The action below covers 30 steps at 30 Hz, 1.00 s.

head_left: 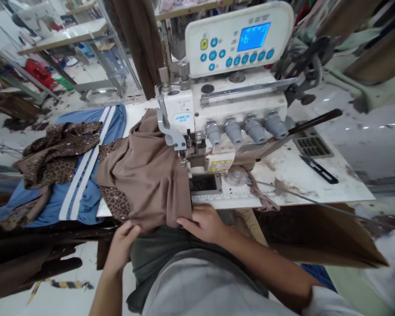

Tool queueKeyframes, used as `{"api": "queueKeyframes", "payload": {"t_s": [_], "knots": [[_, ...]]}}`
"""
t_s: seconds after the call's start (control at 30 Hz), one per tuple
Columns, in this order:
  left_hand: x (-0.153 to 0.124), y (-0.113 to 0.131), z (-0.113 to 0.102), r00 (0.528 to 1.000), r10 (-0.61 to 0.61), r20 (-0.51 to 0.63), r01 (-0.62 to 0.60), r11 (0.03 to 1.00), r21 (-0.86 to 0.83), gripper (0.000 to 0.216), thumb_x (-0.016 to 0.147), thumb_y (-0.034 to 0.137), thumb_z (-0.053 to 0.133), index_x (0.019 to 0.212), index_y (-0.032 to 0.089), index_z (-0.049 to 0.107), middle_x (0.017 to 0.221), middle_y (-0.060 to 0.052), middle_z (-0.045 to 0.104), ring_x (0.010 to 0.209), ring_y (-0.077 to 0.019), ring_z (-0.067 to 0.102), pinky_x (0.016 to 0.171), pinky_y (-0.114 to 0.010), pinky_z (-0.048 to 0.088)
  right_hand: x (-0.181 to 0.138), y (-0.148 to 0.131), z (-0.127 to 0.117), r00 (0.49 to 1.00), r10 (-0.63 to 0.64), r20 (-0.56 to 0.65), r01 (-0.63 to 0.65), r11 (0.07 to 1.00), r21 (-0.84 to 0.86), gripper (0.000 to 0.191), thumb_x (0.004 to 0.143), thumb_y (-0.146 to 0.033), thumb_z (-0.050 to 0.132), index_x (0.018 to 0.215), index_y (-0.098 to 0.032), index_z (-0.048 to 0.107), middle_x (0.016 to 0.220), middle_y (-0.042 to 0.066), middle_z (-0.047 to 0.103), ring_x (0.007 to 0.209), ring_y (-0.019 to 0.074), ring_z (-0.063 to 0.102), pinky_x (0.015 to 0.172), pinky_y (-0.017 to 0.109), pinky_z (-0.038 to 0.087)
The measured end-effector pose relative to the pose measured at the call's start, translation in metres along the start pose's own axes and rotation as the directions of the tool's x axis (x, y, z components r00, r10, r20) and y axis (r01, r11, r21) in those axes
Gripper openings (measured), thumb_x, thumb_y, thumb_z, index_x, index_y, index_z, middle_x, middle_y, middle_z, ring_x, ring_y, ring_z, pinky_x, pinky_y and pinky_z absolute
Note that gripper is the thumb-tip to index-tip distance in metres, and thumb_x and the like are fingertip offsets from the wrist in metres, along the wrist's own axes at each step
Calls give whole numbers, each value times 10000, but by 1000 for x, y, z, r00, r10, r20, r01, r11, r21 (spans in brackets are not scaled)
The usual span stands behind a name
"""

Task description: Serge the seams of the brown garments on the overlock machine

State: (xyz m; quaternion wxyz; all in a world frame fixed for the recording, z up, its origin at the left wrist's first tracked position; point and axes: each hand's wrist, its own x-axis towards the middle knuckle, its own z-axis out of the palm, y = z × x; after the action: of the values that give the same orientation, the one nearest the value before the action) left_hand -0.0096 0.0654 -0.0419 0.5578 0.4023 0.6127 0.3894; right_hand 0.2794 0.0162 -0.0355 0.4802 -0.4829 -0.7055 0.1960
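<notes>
Brown fabric (145, 171): lies on the white table (345, 186), left of and up against the sewing machine (240, 103), its right edge beside the presser foot (183, 161); near edge overhangs the front of the table. Leopard-print parts show at its left side.

Left hand (121, 241): thumb and fingers pinching the near left edge. Right hand (206, 223): grasping the near right corner, thumb on top; remaining fingers partly hidden.

Surroundings, left: blue cloth (95, 197) with two white stripes, leopard-print cloth (59, 153) heaped over it, close against the brown fabric.

Right: machine body bounds the fabric on this side. Twisted cloth strip (265, 199) hangs at the table's front edge. Thin grey rod or cable (316, 203), cannot tell which, slants over that edge. Black snips (319, 170) lie near a vent grate (312, 146), well apart from both hands. Lint scattered nearby.

Behind: long brown cloth (138, 44) hangs beyond the machine, blocking part of the view of another worktable (82, 30).
</notes>
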Motion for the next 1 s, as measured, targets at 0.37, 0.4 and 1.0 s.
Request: {"api": "queueKeyframes", "payload": {"t_s": [0.37,0.4,1.0], "knots": [[19,99,-18,896,438,-73,-439,899,5,283,722,312,910,931,213,747,851,15,697,805,-132,617,832,-243,543,-4,-24,4,993,57,-104,-55,998,22,641,1139,-486,424,578,-196,529,513,-7,549,494,115,505,545,280,314],[19,102,-13,841,524,-133,-537,838,-97,275,742,288,891,967,250,738,819,45,658,753,-110,575,814,-233,539,-3,-24,4,993,59,-106,-58,998,15,640,1138,-490,421,580,-197,529,516,-6,551,496,117,503,546,279,317],[15,111,22,897,341,-282,-329,940,91,451,764,485,862,1112,208,783,1102,-13,777,975,-186,705,975,-305,561,19,-26,-3,979,118,-166,-111,993,48,659,1116,-537,440,549,-206,391,497,-34,434,472,98,407,514,267,257]]}}
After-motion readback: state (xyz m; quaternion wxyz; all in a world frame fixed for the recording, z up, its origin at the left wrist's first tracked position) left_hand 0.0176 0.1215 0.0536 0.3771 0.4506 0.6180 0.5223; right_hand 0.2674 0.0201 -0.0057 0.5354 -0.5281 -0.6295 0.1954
